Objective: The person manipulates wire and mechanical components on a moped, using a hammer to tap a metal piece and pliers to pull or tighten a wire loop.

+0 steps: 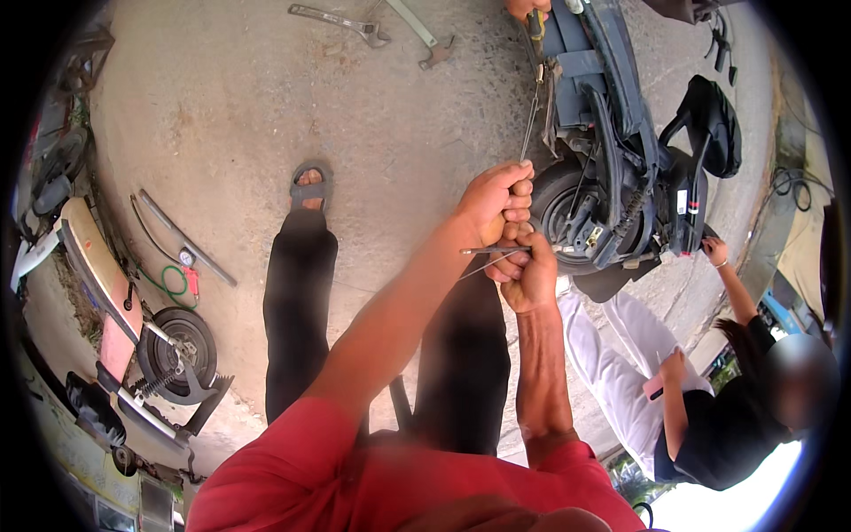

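Grey cable (530, 127); dark scooter (612, 133); red shirt (425, 483).

From afar I see a thin grey cable (532, 121), stretched straight beside the scooter (612, 80), and a slim dark rod (483, 251) (its kind I cannot tell), crosswise near the same scooter.

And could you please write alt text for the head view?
A bare left hand grips a thin grey wire beside a dark, plastic-bodied scooter, while the right hand holds a slim dark rod. A person in white trousers stands nearby; a silver adjustable wrench and a pale-handled hammer lie on concrete ground.
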A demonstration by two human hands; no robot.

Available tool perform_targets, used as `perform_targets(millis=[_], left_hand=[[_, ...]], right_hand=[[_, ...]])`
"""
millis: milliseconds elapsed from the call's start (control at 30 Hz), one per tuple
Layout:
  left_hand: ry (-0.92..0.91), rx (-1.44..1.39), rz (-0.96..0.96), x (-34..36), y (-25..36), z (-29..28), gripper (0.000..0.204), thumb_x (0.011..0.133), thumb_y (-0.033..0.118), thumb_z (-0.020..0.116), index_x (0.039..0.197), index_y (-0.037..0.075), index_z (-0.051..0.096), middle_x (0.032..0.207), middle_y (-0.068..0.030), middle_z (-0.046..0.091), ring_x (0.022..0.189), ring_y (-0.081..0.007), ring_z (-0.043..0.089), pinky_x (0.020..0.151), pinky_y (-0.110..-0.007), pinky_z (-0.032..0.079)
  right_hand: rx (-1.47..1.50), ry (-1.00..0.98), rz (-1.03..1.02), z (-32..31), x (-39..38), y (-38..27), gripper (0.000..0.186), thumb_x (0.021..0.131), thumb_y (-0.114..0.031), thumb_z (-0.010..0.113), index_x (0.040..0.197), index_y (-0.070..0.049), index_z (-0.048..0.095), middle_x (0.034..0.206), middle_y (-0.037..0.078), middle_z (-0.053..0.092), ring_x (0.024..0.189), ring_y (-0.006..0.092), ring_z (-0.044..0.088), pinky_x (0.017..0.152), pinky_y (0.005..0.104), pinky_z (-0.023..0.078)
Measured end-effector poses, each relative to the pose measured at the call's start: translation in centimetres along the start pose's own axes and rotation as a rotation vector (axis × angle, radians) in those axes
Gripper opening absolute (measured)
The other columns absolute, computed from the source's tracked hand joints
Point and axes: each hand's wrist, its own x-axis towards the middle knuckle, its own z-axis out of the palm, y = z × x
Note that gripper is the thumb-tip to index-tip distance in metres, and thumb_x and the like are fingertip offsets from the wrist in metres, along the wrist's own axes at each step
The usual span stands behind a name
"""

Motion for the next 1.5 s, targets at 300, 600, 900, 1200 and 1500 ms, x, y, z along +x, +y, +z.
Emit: perform_targets(millis=[300, 600, 900, 1200, 1500], left_hand=[[-0.029, -0.031, -0.012, 0.2, -0.5, 0.1, 0.017, 0.101, 0.024, 0.058, 0.093, 0.011, 0.051, 0.066, 0.0072, 0.038, 0.051, -0.0034, 0.031, 0.048, -0.021, 0.029], [-0.006, 0.050, 0.071, 0.2, -2.4, -0.3, 0.017, 0.100, 0.026, 0.059, 0.097, 0.010, 0.054, 0.068, 0.0071, 0.040, 0.054, -0.0043, 0.033, 0.048, -0.022, 0.030], [-0.036, 0.089, 0.096, 0.7, -2.3, -2.3, 0.017, 0.100, 0.023, 0.060, 0.091, 0.012, 0.052, 0.072, 0.0062, 0.043, 0.056, -0.0049, 0.032, 0.049, -0.022, 0.031], [-0.044, 0.032, 0.106, 0.5, -3.5, -2.4, 0.021, 0.100, 0.022, 0.060, 0.085, 0.014, 0.047, 0.071, 0.0055, 0.042, 0.056, -0.0053, 0.033, 0.049, -0.022, 0.031], [-0.064, 0.015, 0.166, 1.4, -4.9, -3.1, 0.029, 0.099, 0.021, 0.063, 0.080, 0.015, 0.041, 0.067, 0.0051, 0.039, 0.051, -0.0046, 0.029, 0.044, -0.022, 0.028]], right_hand=[[0.019, -0.031, 0.016, -1.0, -0.3, -0.7, 0.011, 0.093, -0.018, 0.047, 0.089, -0.010, 0.054, 0.058, -0.008, 0.028, 0.046, 0.0060, 0.024, 0.047, 0.0238, 0.024], [0.046, 0.055, 0.003, -2.7, -0.2, 0.3, 0.008, 0.092, -0.015, 0.045, 0.089, -0.011, 0.051, 0.057, -0.009, 0.025, 0.043, 0.0051, 0.020, 0.044, 0.0237, 0.022], [0.010, -0.020, -0.073, -3.7, 1.5, 2.1, 0.008, 0.092, -0.013, 0.043, 0.089, -0.010, 0.050, 0.056, -0.009, 0.026, 0.041, 0.0048, 0.020, 0.042, 0.0238, 0.023], [0.007, -0.126, -0.033, -5.5, 1.2, 1.9, 0.011, 0.093, -0.015, 0.045, 0.093, -0.009, 0.053, 0.060, -0.008, 0.028, 0.046, 0.0054, 0.023, 0.047, 0.0242, 0.025], [-0.047, -0.050, -0.061, -6.2, 0.8, 2.2, 0.009, 0.094, -0.015, 0.042, 0.092, -0.009, 0.049, 0.057, -0.009, 0.026, 0.042, 0.0050, 0.019, 0.044, 0.0243, 0.026]])
